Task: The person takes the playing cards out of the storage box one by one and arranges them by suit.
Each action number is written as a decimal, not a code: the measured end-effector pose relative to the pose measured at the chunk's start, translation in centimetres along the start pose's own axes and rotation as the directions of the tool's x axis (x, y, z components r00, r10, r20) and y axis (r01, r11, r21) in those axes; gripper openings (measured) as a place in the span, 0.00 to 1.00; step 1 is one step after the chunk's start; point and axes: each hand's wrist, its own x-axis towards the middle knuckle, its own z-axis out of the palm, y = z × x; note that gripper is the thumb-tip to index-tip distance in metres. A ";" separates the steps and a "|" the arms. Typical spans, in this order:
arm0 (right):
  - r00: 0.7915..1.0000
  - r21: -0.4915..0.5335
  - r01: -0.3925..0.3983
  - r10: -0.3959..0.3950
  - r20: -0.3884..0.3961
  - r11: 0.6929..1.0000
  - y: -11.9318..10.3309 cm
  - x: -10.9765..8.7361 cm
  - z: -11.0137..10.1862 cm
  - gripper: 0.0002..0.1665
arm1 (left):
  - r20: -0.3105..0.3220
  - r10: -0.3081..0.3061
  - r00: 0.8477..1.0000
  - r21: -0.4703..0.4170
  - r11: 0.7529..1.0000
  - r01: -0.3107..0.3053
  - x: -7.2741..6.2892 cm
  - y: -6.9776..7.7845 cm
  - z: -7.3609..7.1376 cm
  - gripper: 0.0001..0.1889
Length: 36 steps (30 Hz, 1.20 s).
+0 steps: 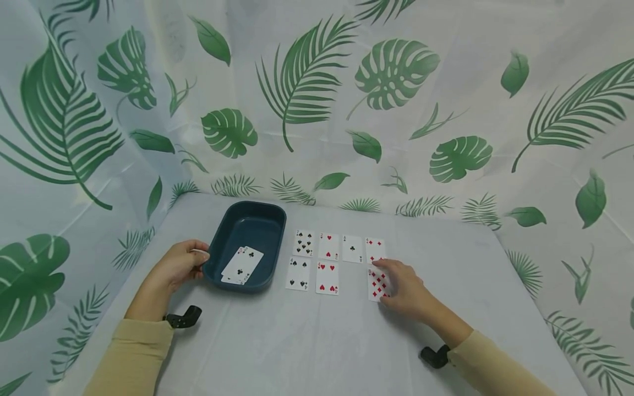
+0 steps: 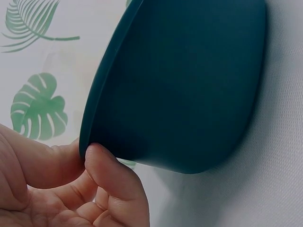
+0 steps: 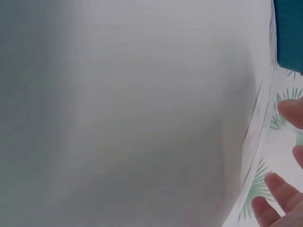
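My left hand (image 1: 184, 263) pinches the left rim of a dark blue tray (image 1: 280, 236), thumb and finger on either side of its edge (image 2: 102, 90) in the left wrist view. Inside the tray lies a club playing card (image 1: 251, 258) over other cards. My right hand (image 1: 408, 289) is over a diamond card (image 1: 377, 285) at the right end of the front row, index finger near its top edge and thumb near its bottom edge. Spread fingers (image 3: 281, 191) show in the right wrist view, with no card visible between them.
Several face-up cards lie in two rows right of the tray. Behind are a spade card (image 1: 304, 242), a heart card (image 1: 329, 246), an ace of clubs (image 1: 352, 249) and a diamond card (image 1: 375, 248); in front, another spade (image 1: 298, 273) and heart (image 1: 327, 278). A leaf-patterned curtain (image 1: 317, 159) stands behind.
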 end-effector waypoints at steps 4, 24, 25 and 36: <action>0.999 0.030 0.030 -0.030 0.012 0.999 -1.2 0.3 0.2 0.52 | 0.002 -0.007 1.000 -0.016 1.000 0.007 0.0 -0.1 0.0 0.19; 0.965 0.074 0.256 -0.251 -0.076 0.964 -14.7 3.8 4.2 0.56 | -0.007 0.000 1.000 -0.006 1.000 0.000 0.3 -0.3 -0.1 0.18; 0.961 0.083 0.270 -0.264 -0.081 0.959 -15.4 4.1 4.5 0.56 | -0.007 0.001 1.000 -0.008 1.000 -0.001 0.3 -0.3 -0.2 0.18; 0.946 0.130 0.325 -0.318 -0.067 0.937 -22.0 6.7 7.2 0.56 | 0.011 0.004 1.000 -0.013 1.000 -0.004 0.5 -0.5 -0.3 0.18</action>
